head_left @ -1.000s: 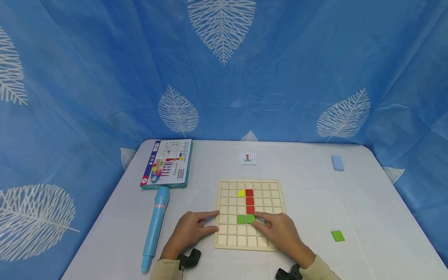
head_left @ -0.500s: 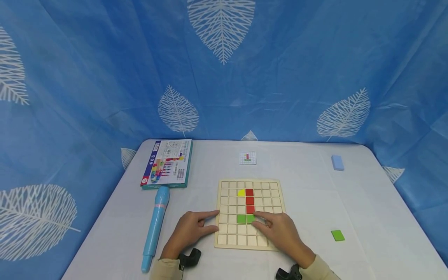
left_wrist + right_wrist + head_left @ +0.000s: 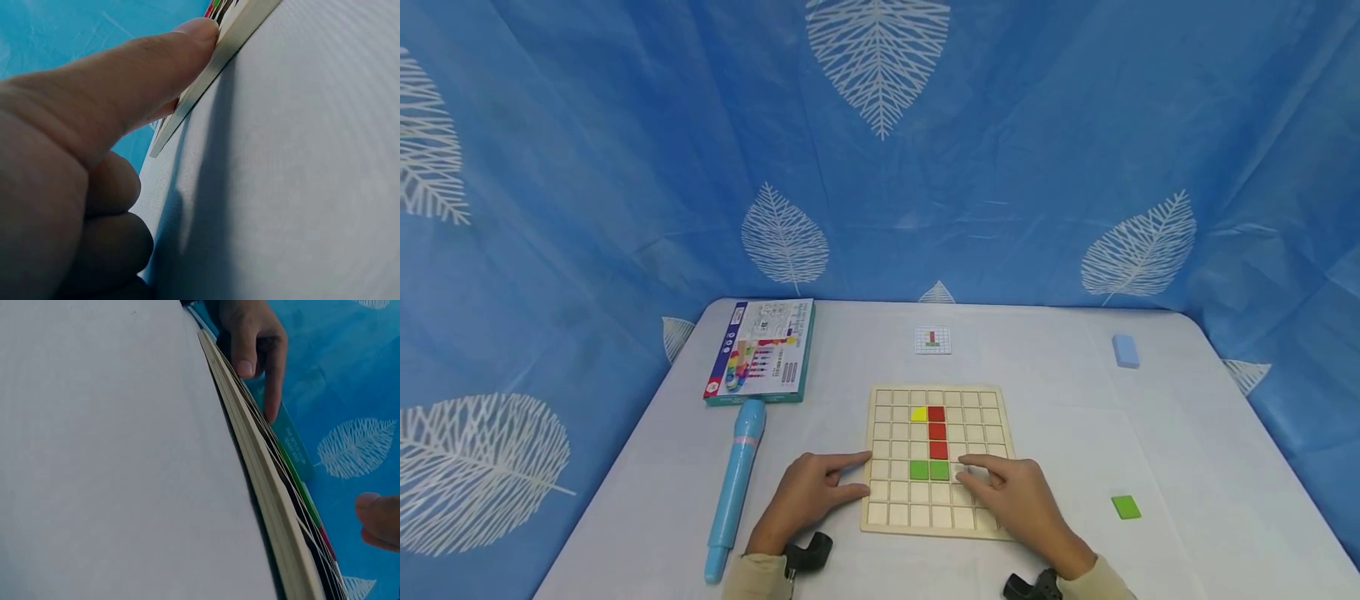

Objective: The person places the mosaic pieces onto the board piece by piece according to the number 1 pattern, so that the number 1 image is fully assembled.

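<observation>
A square wooden grid board (image 3: 898,515) lies on the table. In its cells sit a column of several red tiles (image 3: 937,432), two green tiles (image 3: 928,471) side by side below them, and a yellow piece with a slanted or rounded corner (image 3: 918,414). My left hand (image 3: 805,497) touches the board's left edge with straight thumb and forefinger; its other fingers are curled, as the left wrist view shows. Just right of the green tiles, my right hand (image 3: 1017,497) hovers over the board. Its thumb and forefinger are apart with nothing between them.
A loose green tile (image 3: 1126,507) lies right of the board. Behind the board is a small pattern card (image 3: 932,340), and a light-blue block (image 3: 1125,351) lies at the back right. On the left are a printed box (image 3: 760,354) and a blue tube (image 3: 733,492).
My right hand has let go of the right green tile and drawn a little to the right, its fingertips now off the tile. The left hand stays at the board's edge.
</observation>
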`<state>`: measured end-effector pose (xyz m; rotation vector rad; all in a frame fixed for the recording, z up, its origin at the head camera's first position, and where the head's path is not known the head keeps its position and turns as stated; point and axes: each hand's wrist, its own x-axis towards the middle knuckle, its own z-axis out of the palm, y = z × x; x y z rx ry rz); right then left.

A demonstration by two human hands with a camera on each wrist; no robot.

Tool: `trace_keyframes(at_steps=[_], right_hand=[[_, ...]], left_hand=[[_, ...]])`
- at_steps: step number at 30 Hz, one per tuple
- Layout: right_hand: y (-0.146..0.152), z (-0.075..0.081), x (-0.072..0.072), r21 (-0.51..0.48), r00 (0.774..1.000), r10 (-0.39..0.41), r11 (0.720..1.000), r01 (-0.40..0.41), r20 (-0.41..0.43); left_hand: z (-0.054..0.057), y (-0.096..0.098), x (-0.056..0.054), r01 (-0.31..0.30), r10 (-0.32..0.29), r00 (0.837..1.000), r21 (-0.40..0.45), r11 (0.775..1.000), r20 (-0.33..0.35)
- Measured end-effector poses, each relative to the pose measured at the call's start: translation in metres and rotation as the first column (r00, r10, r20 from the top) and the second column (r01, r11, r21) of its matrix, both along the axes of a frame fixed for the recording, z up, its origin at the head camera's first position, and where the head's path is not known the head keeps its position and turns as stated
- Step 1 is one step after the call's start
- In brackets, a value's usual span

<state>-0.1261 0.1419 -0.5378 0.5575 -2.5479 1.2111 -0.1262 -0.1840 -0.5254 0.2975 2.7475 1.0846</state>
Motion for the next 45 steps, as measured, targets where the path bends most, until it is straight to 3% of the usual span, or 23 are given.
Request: trace_keyframes(at_steps=[6, 16, 30, 45], right_hand=[[0.016, 0.001, 0.006, 0.006, 0.998, -0.045, 0.999, 0.046, -0.043], [0.044, 0.003, 0.019, 0.049, 0.982, -0.186, 0.981, 0.185, 0.018], [0.088, -0.002, 0.04, 0.056, 0.958, -0.285, 0.956, 0.287, -0.044], [0.11, -0.003, 0.056, 0.128, 0.894, -0.447, 0.887, 0.443, 0.003]], left_hand=[[0.0, 0.001, 0.0, 0.002, -0.002, 1.0, 0.003, 1.0, -0.003], [0.0, 0.001, 0.001, -0.003, 0.002, 1.0, -0.009, 1.0, -0.018], [0.002, 0.002, 0.001, -0.009, 0.009, 1.0, -0.003, 1.0, -0.001], [0.005, 0.003, 0.001, -0.015, 0.015, 1.0, -0.018, 1.0, 0.003]])
